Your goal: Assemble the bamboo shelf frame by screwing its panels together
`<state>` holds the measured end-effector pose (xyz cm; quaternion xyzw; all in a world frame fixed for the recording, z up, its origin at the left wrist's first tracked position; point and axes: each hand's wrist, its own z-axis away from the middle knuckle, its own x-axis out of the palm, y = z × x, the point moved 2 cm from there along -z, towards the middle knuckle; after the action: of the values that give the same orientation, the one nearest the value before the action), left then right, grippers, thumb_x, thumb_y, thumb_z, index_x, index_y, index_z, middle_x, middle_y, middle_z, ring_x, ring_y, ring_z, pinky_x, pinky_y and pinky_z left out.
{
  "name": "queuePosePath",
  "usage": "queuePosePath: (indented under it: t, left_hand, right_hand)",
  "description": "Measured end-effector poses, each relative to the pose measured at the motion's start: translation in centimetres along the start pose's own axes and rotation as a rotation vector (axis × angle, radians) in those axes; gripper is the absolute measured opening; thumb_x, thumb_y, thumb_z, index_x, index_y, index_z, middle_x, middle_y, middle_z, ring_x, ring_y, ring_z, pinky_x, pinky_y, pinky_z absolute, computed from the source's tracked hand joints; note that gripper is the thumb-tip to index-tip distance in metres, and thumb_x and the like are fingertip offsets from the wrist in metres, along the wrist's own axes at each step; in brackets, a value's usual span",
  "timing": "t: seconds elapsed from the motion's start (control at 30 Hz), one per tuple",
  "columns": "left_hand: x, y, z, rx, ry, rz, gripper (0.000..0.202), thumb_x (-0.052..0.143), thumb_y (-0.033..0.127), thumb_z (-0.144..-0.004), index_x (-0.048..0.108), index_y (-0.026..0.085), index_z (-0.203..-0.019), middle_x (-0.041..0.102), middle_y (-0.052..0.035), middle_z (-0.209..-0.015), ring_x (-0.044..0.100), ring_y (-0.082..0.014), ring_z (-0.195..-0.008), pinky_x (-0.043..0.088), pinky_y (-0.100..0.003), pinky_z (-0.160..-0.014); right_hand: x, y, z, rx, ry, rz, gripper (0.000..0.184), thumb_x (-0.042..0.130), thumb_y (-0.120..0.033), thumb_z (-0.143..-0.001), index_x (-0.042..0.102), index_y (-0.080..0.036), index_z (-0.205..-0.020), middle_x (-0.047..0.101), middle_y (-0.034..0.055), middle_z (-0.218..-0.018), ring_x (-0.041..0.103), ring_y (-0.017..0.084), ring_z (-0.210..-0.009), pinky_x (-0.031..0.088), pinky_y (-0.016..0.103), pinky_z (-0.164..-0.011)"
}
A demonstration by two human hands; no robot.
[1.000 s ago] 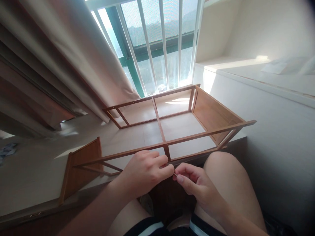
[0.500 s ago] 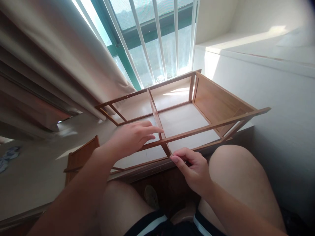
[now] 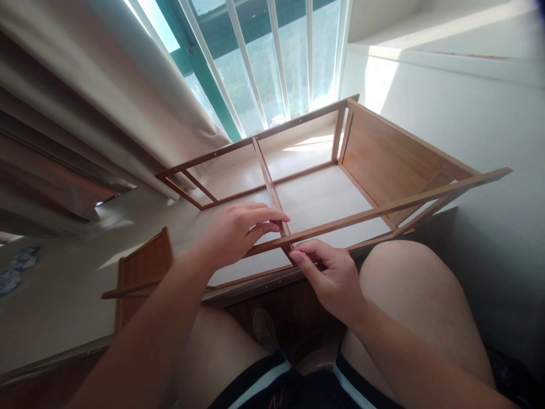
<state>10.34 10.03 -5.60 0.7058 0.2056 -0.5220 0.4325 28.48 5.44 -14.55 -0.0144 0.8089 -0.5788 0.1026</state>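
A brown wooden frame (image 3: pixel 332 226) lies on its side before me, with a crossbar (image 3: pixel 267 176) running across its middle. My left hand (image 3: pixel 240 232) comes over the near rail from the left. Its thumb and fingers close around the near end of the crossbar. Just below that joint, my right hand (image 3: pixel 330 272) is closed in a pinch against the near side of the rail. A thin, small piece shows at its fingertips, too small and covered to name.
At the frame's right end stands a solid wooden panel (image 3: pixel 394 156), near the white wall (image 3: pixel 481 113). Another wooden panel piece (image 3: pixel 145 267) is at the left. Beyond are a beige curtain (image 3: pixel 128 85) and a barred window (image 3: pixel 255 68). My knees flank the near side.
The view has shifted a little, and the frame appears higher at its right end. My right hand has moved up closer to the rail. My left fingers have drawn together at the crossbar.
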Motion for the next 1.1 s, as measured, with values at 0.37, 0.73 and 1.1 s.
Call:
queuePosePath:
  t: [0.37, 0.73, 1.1]
  left_hand:
    - [0.0, 0.1, -0.2, -0.013, 0.017, -0.017, 0.032, 0.046, 0.033, -0.097, 0.061, 0.028, -0.125, 0.065, -0.0035, -0.114, 0.059, -0.0151, -0.1, 0.045, -0.027, -0.088]
    - [0.4, -0.5, -0.3, -0.118, -0.066, 0.084, 0.035, 0.047, 0.033, -0.097, 0.054, 0.037, -0.132, 0.068, 0.0026, -0.11, 0.061, -0.0133, -0.097, 0.045, -0.024, -0.083]
    - [-0.4, -1.3, -0.7, -0.046, -0.11, -0.06, 0.033, 0.05, 0.033, -0.096, 0.055, 0.033, -0.128, 0.068, 0.0017, -0.094, 0.061, -0.0131, -0.082, 0.044, -0.023, -0.07]
  right_hand:
    - [0.1, -0.1, -0.3, -0.158, 0.056, 0.155, 0.013, 0.058, -0.026, -0.091, 0.066, -0.02, -0.081, 0.067, -0.0002, -0.067, 0.056, 0.01, -0.053, 0.046, 0.022, -0.055]
    - [0.8, -0.3, -0.6, -0.225, 0.113, 0.207, 0.008, 0.063, -0.015, -0.086, 0.064, -0.022, -0.081, 0.07, 0.002, -0.071, 0.061, 0.013, -0.057, 0.049, 0.024, -0.056]
    - [0.6, 0.5, -1.4, -0.25, 0.166, 0.245, 0.014, 0.068, -0.013, -0.081, 0.068, -0.024, -0.088, 0.072, 0.0028, -0.077, 0.067, 0.017, -0.07, 0.054, 0.027, -0.066]
